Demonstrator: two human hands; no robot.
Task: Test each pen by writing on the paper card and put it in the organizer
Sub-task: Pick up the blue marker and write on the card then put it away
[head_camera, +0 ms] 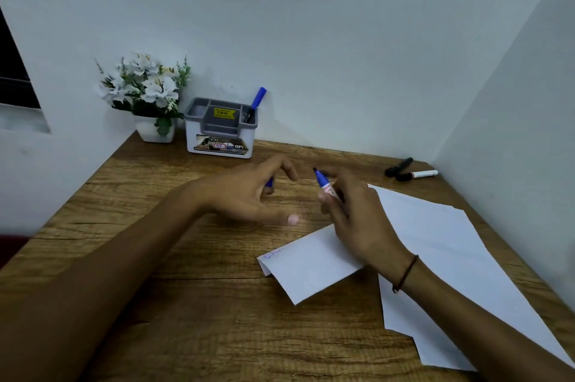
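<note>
Nearest: a large white sheet (451,272) lies on the wooden desk (155,257) at right, its near corner running off toward the frame edge. A smaller folded paper card (305,266) overlaps its left edge; faint blue scribble shows along the card's upper left border.

Right hand (351,213) hovers over the far end of the card, a dark cord bracelet (404,272) on the wrist. Fingers curled round a blue marker (323,184), uncapped, tip pointing up and away toward the wall.

Left hand (249,195) just left of it, palm turned inward, fingers loosely curved. A small blue piece, likely the marker's cap (269,182), shows between thumb and fingers; how it is held is mostly hidden. The two hands are near but apart.

Mid desk, far right: two more markers (407,170) lying side by side near the side wall, one black, one white-bodied with dark cap.

Far, against the back wall: grey-and-white organizer (221,132) with a yellow sticker inside. One blue-capped pen (255,104) stands tilted in its right compartment. Just left of it, a white pot of white artificial flowers (146,92).
</note>
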